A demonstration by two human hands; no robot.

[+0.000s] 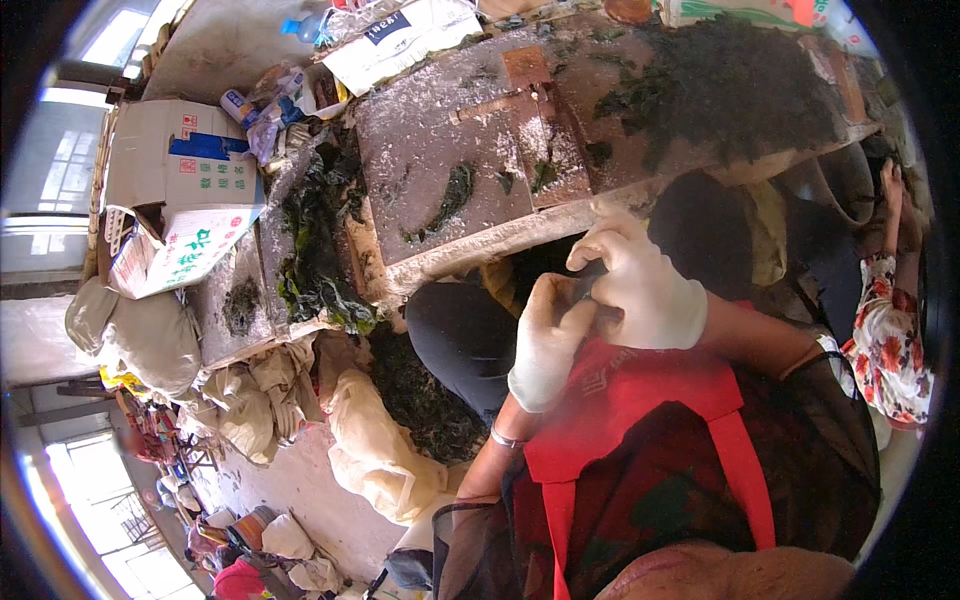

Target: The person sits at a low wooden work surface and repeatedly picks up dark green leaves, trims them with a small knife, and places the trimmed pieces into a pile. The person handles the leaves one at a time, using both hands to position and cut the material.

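In front of the red apron [637, 397], my two hands are close together in pale rubber gloves. My left hand [551, 337] has its thumb and index finger bent around a small dark strip [590, 276], which looks like seaweed. The fingers of my right hand [641, 281] curl onto the same strip from the other side, and they hide most of it. Beyond my hands is the edge of a low work table [480, 240] dusted with white grains. A dark green piece of seaweed [454, 199] lies on its top, left of a wooden board [551, 150].
A heap of shredded dark seaweed [735, 90] covers the table's far right. Seaweed strips [311, 240] hang over the left side, near a cardboard carton [180, 165]. Cloth sacks [255, 397] sit below. Another person's arm [892, 210] shows at the right rim.
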